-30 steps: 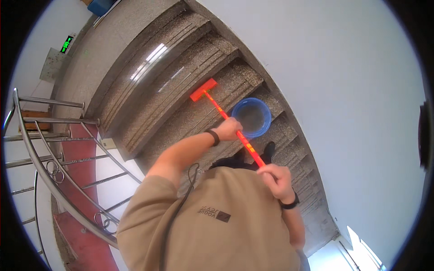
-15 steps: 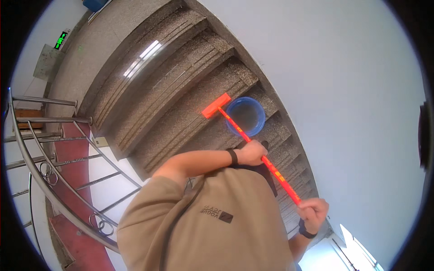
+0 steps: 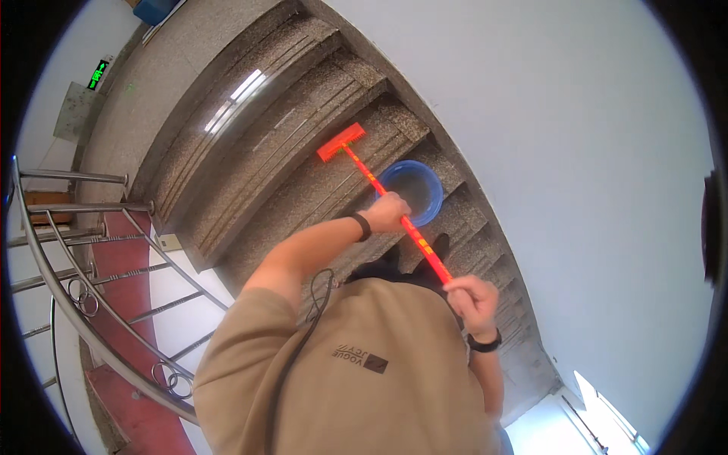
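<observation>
A long-handled scrub brush (image 3: 428,256) in orange-red slants across the stairs, its wide bristled head on a speckled stone step (image 3: 303,178). My left hand (image 3: 387,212) is wrapped round the middle of the handle. Lower down, near the handle's end, my right hand (image 3: 474,298) is closed on it too. Just right of the brush stands a round blue bucket (image 3: 434,189) holding greyish liquid; the handle passes over its left edge, close to my left hand.
Curved stone stairs climb toward the upper left. A metal railing (image 3: 91,334) bends along the left side, and a pale wall (image 3: 576,167) borders the right. My dark shoes (image 3: 436,246) show below the bucket. A green lit sign (image 3: 98,74) hangs at far left.
The brush head has slid up and left across the step, away from the bucket. Both hands have moved up and left with the handle. The bucket stays in place.
</observation>
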Action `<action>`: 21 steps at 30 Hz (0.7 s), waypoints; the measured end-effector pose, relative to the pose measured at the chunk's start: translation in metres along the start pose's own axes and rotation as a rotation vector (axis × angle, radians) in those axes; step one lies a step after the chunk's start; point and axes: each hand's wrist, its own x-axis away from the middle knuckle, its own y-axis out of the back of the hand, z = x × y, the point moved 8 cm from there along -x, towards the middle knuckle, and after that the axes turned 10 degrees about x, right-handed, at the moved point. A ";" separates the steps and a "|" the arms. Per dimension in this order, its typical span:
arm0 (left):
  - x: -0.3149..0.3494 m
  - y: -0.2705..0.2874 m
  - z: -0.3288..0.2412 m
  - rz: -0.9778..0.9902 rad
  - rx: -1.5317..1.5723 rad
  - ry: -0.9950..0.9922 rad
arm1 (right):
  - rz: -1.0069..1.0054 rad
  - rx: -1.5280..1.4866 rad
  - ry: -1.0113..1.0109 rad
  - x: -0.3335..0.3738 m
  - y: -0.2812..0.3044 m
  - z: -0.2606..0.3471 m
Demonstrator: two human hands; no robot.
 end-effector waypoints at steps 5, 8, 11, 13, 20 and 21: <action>-0.001 0.005 0.011 -0.034 -0.019 0.012 | 0.016 -0.075 -0.004 -0.004 -0.008 -0.008; -0.009 -0.007 -0.015 -0.055 0.023 0.017 | -0.005 -0.109 0.013 0.007 0.015 0.009; -0.019 -0.024 -0.062 -0.024 0.065 0.053 | -0.071 -0.116 -0.003 0.034 0.049 0.033; -0.023 -0.036 -0.085 -0.005 0.076 0.079 | -0.097 -0.122 -0.028 0.051 0.064 0.043; -0.021 -0.044 -0.086 -0.054 0.144 0.041 | -0.170 -0.213 -0.037 0.060 0.066 0.034; -0.018 -0.040 -0.076 -0.062 0.108 0.021 | -0.153 -0.131 -0.028 0.057 0.058 0.029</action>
